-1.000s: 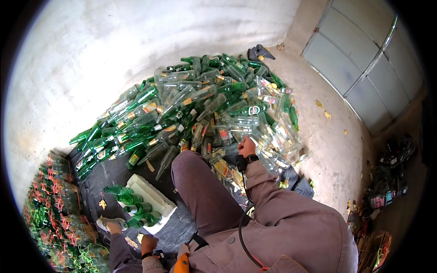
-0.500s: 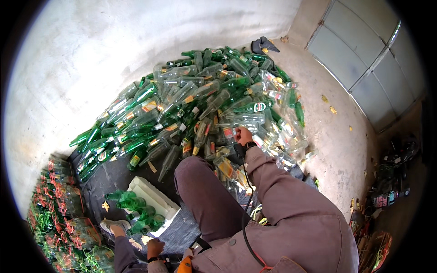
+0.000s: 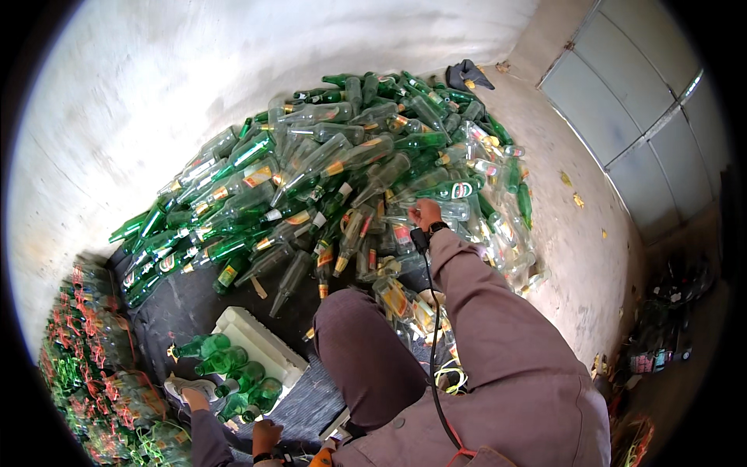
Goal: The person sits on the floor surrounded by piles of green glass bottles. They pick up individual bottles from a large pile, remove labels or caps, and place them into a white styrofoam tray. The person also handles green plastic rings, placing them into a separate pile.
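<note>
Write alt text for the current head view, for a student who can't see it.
A person's right hand is at a heap of green and clear bottles; the left hand is near several green bottles by a white block.

Illumination was bright and diffuse on the white wall (image 3: 156, 93), which approached overexposure at left; the far right remained dim. The glass bottles (image 3: 311, 159) carried small highlights. Fisheye distortion bent the metal door (image 3: 634, 105) (black vignetting enclosed the corners), and detail softened toward the rim.
</note>
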Demonstrator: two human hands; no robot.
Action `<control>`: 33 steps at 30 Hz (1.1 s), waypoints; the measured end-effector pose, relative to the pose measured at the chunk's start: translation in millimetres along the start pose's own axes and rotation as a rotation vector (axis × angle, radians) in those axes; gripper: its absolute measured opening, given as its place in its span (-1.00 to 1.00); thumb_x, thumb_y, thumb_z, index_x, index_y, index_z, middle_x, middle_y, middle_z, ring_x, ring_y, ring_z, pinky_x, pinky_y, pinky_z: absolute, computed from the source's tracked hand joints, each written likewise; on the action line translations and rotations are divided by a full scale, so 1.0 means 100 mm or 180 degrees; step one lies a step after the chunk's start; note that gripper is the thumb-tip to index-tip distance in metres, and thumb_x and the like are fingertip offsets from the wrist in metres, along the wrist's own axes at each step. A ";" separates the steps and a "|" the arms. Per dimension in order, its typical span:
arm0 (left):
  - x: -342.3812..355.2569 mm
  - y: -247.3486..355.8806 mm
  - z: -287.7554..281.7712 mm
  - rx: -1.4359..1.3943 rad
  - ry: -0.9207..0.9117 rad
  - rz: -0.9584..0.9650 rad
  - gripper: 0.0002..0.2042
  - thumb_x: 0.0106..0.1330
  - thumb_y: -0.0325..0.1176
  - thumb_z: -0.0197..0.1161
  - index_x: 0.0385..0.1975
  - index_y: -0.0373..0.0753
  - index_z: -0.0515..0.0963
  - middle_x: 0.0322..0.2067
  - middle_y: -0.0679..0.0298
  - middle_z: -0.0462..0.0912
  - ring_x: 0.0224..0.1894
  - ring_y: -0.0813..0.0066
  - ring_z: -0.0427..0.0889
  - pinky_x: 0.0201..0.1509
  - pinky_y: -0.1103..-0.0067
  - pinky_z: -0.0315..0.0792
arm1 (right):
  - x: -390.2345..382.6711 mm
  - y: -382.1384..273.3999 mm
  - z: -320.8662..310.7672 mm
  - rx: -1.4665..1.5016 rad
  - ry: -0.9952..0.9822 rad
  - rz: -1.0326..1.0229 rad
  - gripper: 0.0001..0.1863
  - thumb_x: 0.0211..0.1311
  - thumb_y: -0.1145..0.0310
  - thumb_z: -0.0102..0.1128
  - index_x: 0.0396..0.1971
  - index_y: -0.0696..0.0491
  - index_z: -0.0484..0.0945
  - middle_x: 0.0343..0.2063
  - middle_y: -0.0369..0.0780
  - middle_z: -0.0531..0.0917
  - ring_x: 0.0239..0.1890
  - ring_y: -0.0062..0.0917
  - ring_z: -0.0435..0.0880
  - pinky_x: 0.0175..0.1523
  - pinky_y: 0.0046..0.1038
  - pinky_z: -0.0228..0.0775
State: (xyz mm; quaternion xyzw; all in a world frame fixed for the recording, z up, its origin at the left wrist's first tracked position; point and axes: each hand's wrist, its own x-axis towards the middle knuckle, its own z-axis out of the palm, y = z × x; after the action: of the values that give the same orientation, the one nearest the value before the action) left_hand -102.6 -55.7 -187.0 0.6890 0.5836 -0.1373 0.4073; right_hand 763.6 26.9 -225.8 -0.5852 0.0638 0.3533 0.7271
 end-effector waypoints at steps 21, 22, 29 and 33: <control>0.00 0.44 -0.24 -0.0283 -0.0562 -0.0871 -0.69 0.10 -0.18 0.33 -0.45 -0.36 0.55 -0.62 0.11 0.66 -0.52 0.20 0.73 -0.38 0.34 0.55 | 0.58 -0.25 -0.04 0.0368 0.0618 0.0592 -0.64 0.47 0.27 0.18 0.10 0.13 0.37 -0.34 -0.03 0.64 -0.45 -0.37 0.59 -0.43 -0.25 0.52; -0.05 0.43 -0.21 -0.0355 -0.0512 -0.0905 -0.69 0.10 -0.18 0.34 -0.44 -0.37 0.56 -0.62 0.11 0.67 -0.51 0.21 0.73 -0.37 0.34 0.55 | 0.57 -0.21 0.07 0.0533 0.0498 0.0573 -0.66 0.47 0.29 0.17 0.09 0.13 0.38 -0.33 -0.03 0.65 -0.44 -0.36 0.60 -0.42 -0.25 0.54; -0.02 0.27 -0.16 -0.0402 -0.0296 -0.0706 -0.71 0.07 -0.24 0.38 -0.53 -0.40 0.58 -0.65 0.08 0.67 -0.56 0.22 0.73 -0.42 0.35 0.57 | 0.20 -0.29 0.07 0.1626 0.0215 -0.0170 -0.73 0.39 0.36 0.18 -0.04 0.14 0.39 -0.33 -0.06 0.67 -0.34 -0.30 0.70 -0.34 -0.34 0.65; -0.01 0.12 -0.11 -0.0366 -0.0037 -0.0448 -0.71 0.08 -0.28 0.42 -0.63 -0.43 0.61 -0.69 0.10 0.66 -0.64 0.33 0.69 -0.51 0.42 0.57 | -0.02 -0.41 0.05 0.1761 0.0030 -0.0191 -0.80 0.38 0.38 0.19 -0.11 0.14 0.47 -0.29 -0.10 0.69 -0.34 -0.38 0.72 -0.30 -0.39 0.70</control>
State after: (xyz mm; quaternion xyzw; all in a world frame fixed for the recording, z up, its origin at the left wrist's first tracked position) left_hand -94.9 -48.2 -174.6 0.6209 0.6351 -0.1359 0.4390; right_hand 784.7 27.7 -189.9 -0.3677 0.1439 0.2979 0.8691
